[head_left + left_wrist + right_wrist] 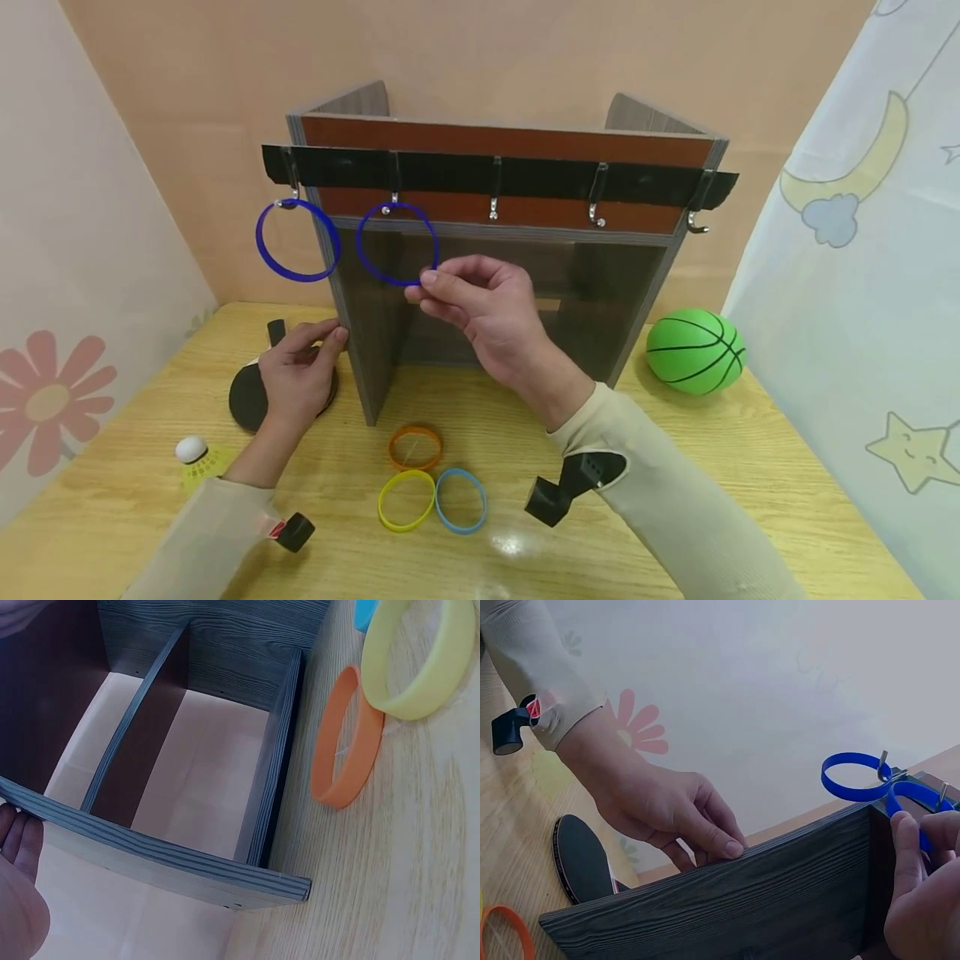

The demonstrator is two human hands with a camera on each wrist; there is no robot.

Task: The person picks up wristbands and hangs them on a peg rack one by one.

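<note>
A dark blue silicone wristband [437,250] is pinched at its lower right edge between the thumb and fingers of my right hand [498,312]. Its top overlaps the second hook [390,204] from the left in the head view. Another blue wristband [258,242] hangs on the leftmost hook [291,198]. My left hand [300,367] rests its fingertips against the outer side and front edge of the wooden stand's left panel [347,358]. In the right wrist view, the left thumb [733,848] lies at that panel's edge.
Orange [392,454], yellow [381,504] and light blue [484,504] wristbands lie on the table before the stand. A green ball [693,350] sits right; a table tennis bat [247,400] and shuttlecock [192,450] lie left. More hooks [493,208] line the black strip [450,172].
</note>
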